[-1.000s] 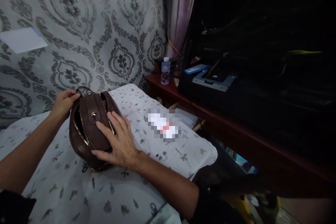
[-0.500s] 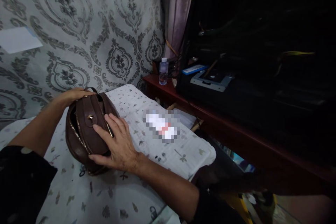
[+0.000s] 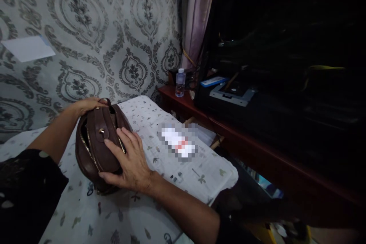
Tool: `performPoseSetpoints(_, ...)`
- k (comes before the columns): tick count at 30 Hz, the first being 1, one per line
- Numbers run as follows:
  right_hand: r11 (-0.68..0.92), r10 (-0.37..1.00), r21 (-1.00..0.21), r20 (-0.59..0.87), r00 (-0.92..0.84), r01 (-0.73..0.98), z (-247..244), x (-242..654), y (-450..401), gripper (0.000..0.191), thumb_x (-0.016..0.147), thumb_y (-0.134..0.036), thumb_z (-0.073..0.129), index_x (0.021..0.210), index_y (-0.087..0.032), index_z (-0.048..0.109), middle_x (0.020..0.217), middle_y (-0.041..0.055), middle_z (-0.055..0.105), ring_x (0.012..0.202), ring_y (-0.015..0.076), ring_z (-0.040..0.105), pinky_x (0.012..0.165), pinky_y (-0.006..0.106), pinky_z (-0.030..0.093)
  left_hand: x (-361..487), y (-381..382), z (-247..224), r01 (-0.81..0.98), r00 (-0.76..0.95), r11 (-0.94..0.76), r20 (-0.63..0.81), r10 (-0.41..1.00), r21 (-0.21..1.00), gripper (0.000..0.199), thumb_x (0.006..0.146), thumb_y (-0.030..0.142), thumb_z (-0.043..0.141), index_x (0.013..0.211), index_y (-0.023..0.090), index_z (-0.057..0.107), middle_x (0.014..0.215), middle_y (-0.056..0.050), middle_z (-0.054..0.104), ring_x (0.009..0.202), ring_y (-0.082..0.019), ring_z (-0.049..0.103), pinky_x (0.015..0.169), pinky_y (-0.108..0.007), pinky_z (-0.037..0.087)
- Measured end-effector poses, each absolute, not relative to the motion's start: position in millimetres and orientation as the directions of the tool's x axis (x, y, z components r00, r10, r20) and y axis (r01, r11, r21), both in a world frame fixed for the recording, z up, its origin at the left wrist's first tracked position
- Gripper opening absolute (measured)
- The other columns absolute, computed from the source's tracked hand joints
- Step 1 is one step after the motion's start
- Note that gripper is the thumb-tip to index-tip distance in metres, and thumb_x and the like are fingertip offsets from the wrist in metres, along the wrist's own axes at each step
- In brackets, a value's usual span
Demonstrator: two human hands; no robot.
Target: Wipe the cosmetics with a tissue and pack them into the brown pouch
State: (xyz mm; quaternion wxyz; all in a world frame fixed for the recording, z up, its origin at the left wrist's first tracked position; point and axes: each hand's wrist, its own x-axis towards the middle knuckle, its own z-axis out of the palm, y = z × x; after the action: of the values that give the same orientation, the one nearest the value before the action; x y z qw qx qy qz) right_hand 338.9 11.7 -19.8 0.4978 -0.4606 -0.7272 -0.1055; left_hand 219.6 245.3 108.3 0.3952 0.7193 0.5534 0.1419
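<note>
A brown leather bag (image 3: 98, 156) stands on a white cloth with a leaf print (image 3: 154, 206). Two gold-toothed zippers on its top are partly undone, leaving dark gaps, and a strap with a gold stud runs between them. At the bag's far end, my left hand (image 3: 90, 105) is closed around the top edge by the handle; some of its fingertips are hidden. My right hand (image 3: 133, 160) rests on the bag's near right side with fingers spread, the index finger close to the stud and the thumb at the near end. What is inside the bag cannot be seen.
A blurred-out white and red item (image 3: 178, 143) lies on the cloth to the right. Beyond it, a clear bottle (image 3: 180, 84) stands on a dark red desk (image 3: 166, 90) beside a large black screen (image 3: 280, 45). Patterned wallpaper (image 3: 114, 26) rises behind the bag.
The whole view has shifted slightly, so everything appears a little lower and to the right. Both hands keep their places on the bag, and its zippers look the same.
</note>
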Motion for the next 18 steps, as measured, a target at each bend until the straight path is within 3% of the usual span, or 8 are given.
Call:
performPoseSetpoints(4, 0.56, 0.559, -0.302, 0.825, -0.083, 0.771, -20, 339, 12, 0.073, 0.083, -0.063, 0.057, 0.141, -0.018, 0.049, 0.151, 0.0178, 0.04, 0.146, 0.0292, 0.027, 0.119, 0.051, 0.023, 218, 257, 104, 0.68, 0.334, -0.08, -0.211, 0.919, 0.729, 0.044, 0.046, 0.041, 0.086, 0.064, 0.02, 0.052, 0.045, 0.007, 0.053, 0.046, -0.011, 0.044, 0.049, -0.022, 0.035)
performPoseSetpoints(9, 0.567, 0.525, -0.287, 0.848, -0.07, 0.772, -21, 339, 13, 0.071, 0.085, -0.061, 0.055, 0.139, -0.017, 0.05, 0.151, 0.0186, 0.039, 0.147, 0.0284, 0.025, 0.119, 0.05, 0.024, 217, 265, 100, 0.682, 0.307, -0.14, -0.106, 0.946, 0.718, 0.036, 0.053, 0.036, 0.083, 0.06, 0.019, 0.052, 0.041, 0.009, 0.043, 0.049, -0.011, 0.035, 0.05, -0.021, 0.025)
performPoseSetpoints(18, 0.558, 0.536, -0.283, 0.84, -0.079, 0.78, -21, 338, 13, 0.07, 0.085, -0.06, 0.056, 0.141, -0.018, 0.048, 0.154, 0.0197, 0.033, 0.148, 0.0297, 0.021, 0.117, 0.052, 0.028, 209, 232, 102, 0.521, 0.304, -0.322, 0.18, 0.935, 0.79, 0.038, 0.059, 0.051, 0.069, 0.068, 0.018, 0.052, 0.065, 0.001, 0.062, 0.062, -0.013, 0.049, 0.06, -0.024, 0.039)
